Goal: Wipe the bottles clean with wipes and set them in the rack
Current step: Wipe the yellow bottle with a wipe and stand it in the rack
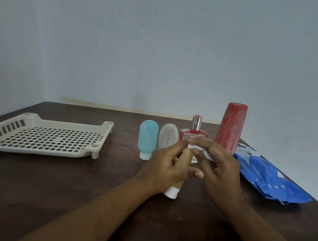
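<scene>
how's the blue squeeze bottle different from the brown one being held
The blue squeeze bottle stands upright on its cap on the table; the brown squeeze bottle is tilted. The left hand grips the brown one while the right hand holds a white wipe at its top; the blue one is untouched. Both have white caps.

Table (68, 189); rack (39, 152) left; blue bottle (147, 138), pale bottle (168, 136), perfume bottle (196, 124), red bottle (231, 128); wipes pack (269, 179)

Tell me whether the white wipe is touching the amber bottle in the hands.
Touching. The head view shows the right hand holding the white wipe against the upper end of the amber bottle, no gap between them; the left hand grips the bottle.
</scene>
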`<state>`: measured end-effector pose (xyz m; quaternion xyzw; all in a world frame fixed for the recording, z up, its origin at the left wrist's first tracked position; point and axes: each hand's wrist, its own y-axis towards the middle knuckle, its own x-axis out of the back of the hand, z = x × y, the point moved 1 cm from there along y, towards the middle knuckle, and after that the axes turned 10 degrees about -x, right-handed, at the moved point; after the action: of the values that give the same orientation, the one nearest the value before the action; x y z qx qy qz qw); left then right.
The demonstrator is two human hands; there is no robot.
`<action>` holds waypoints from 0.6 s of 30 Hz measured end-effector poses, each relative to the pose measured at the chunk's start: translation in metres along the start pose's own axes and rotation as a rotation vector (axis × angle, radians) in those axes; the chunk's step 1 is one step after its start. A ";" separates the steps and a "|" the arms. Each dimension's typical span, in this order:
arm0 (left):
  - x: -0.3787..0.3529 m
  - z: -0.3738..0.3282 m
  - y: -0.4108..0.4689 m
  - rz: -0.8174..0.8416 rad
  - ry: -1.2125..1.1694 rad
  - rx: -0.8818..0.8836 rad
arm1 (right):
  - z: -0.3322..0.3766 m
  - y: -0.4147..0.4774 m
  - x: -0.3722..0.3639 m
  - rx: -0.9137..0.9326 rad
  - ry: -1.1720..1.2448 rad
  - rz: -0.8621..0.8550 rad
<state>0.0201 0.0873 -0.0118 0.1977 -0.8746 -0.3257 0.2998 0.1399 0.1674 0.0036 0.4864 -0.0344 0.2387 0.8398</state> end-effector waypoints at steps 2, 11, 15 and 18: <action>0.003 -0.004 0.000 0.000 0.042 -0.015 | 0.001 0.001 0.001 0.052 -0.043 0.006; 0.009 0.002 -0.003 0.056 0.091 0.032 | 0.004 0.001 0.004 0.287 -0.262 0.243; 0.010 0.003 -0.002 0.101 0.081 0.038 | 0.005 -0.001 0.005 0.360 -0.381 0.274; 0.008 0.001 -0.001 0.100 0.093 0.052 | 0.004 0.001 0.005 0.326 -0.383 0.248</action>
<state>0.0130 0.0830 -0.0097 0.1762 -0.8766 -0.2780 0.3509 0.1452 0.1661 0.0081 0.6432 -0.2127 0.2459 0.6932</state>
